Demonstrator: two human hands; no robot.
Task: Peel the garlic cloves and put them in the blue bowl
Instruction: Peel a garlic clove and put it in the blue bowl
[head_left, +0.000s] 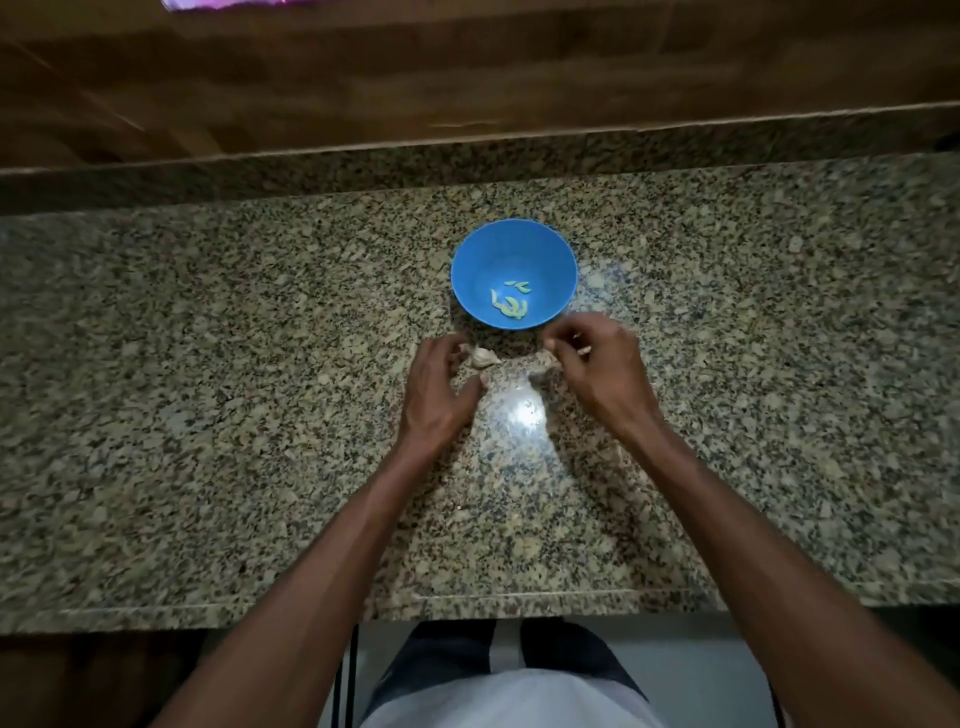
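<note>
A blue bowl (514, 260) stands on the speckled granite counter (208, 389), and several peeled pale cloves (510, 304) lie at its bottom. Just in front of the bowl, my left hand (439, 387) holds a lump of papery unpeeled garlic (482, 357) at its fingertips. My right hand (597, 364) hovers to the right of it with curled fingers pinching a small pale piece (583, 351); the motion blurs it. Loose papery skin (543, 366) lies between the two hands.
A wooden wall panel (467, 73) rises behind the counter's raised back ledge (467, 161). The counter's front edge (467, 605) runs just before my body. A bright light reflection (522, 415) shines on the granite between my wrists.
</note>
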